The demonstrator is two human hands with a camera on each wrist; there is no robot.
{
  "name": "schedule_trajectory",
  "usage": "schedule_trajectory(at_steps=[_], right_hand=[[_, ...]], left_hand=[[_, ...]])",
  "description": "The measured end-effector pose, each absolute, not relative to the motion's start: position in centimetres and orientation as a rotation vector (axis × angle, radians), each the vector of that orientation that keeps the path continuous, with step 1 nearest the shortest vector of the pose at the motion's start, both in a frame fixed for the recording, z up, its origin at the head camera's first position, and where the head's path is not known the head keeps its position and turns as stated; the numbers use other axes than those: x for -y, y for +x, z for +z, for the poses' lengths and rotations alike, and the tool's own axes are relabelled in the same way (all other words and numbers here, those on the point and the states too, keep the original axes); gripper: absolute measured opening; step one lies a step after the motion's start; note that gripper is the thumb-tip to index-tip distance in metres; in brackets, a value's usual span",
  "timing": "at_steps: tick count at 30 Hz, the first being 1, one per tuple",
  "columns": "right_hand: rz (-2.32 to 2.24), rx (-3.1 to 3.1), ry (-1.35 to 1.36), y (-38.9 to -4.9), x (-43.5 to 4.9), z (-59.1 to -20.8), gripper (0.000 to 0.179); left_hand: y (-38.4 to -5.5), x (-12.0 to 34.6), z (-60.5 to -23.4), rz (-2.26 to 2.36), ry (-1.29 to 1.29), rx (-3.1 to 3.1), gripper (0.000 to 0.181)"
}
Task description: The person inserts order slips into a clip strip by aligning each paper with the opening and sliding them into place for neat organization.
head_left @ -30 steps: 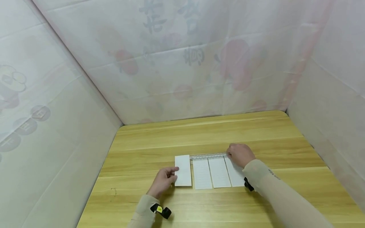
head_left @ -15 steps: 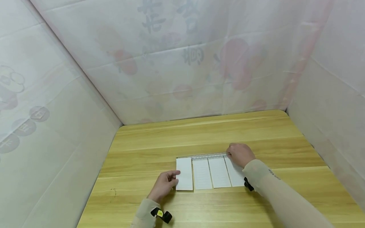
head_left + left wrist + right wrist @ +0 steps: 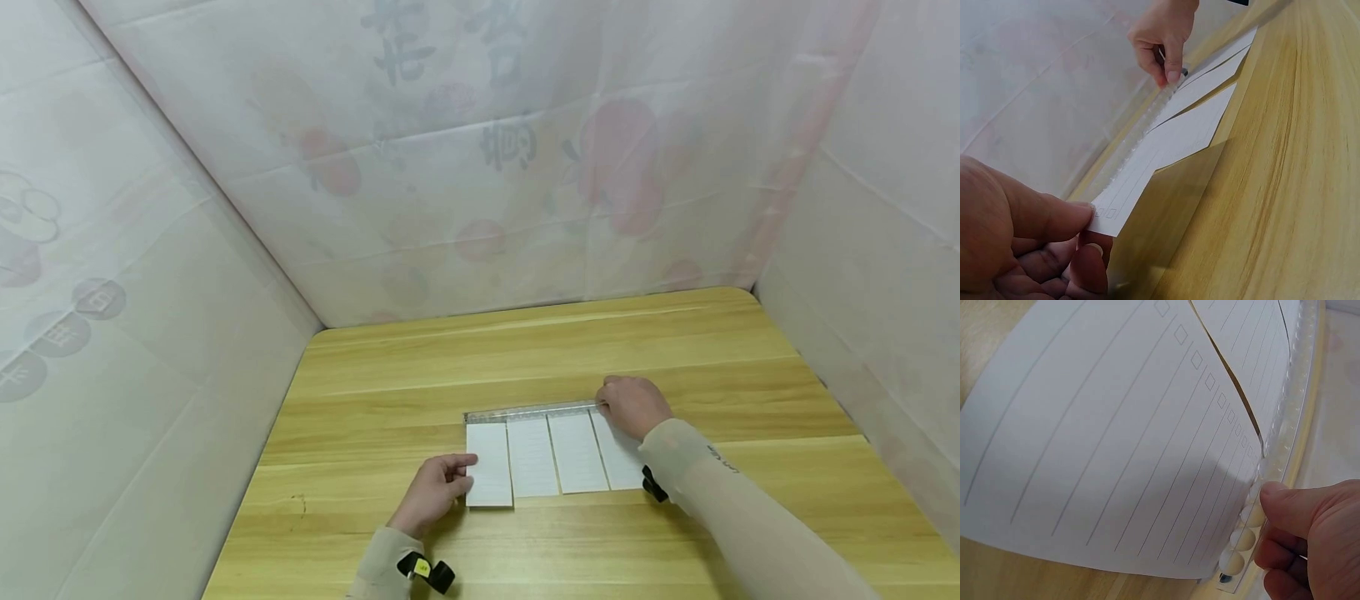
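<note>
My left hand (image 3: 431,493) pinches the left edge of a white lined paper slip (image 3: 491,477), the leftmost in a row. Small printed squares show near its end in the left wrist view. To its right lie three more white slips: one beside it (image 3: 533,460), a middle one (image 3: 577,452) and a right one (image 3: 617,457), narrow gaps between them. A clear ruler (image 3: 525,413) with round holes runs along their far ends. At the ruler's right end, my right hand (image 3: 636,407) grips it between thumb and curled fingers, partly covering the right slip.
The wood-grain table (image 3: 390,358) has rounded far corners. Pale printed cloth walls (image 3: 480,200) enclose it at the back and on both sides. Each wrist wears a black camera strap (image 3: 426,570).
My left hand has drawn the leftmost slip toward me and slightly right, uncovering the ruler's left end. My right hand stays in place on the ruler.
</note>
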State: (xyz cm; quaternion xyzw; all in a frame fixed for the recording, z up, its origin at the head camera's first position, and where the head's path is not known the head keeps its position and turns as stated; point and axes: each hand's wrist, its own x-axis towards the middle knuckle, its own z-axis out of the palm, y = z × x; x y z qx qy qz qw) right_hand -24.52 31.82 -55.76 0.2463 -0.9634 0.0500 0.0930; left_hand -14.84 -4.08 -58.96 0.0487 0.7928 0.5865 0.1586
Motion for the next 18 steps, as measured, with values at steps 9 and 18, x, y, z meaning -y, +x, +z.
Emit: schedule_trajectory(at_steps=[9,18], right_hand=[[0.178,2.875,0.726,-24.33,-31.66,-55.51,0.023],[0.167,2.876,0.733,-24.33,-31.55,-55.64,0.021]], left_hand=[[-14.89,4.07,-58.95,1.713,0.12,-2.225,0.038],[-14.82,3.78,-58.13,1.75,0.107,-2.226,0.043]])
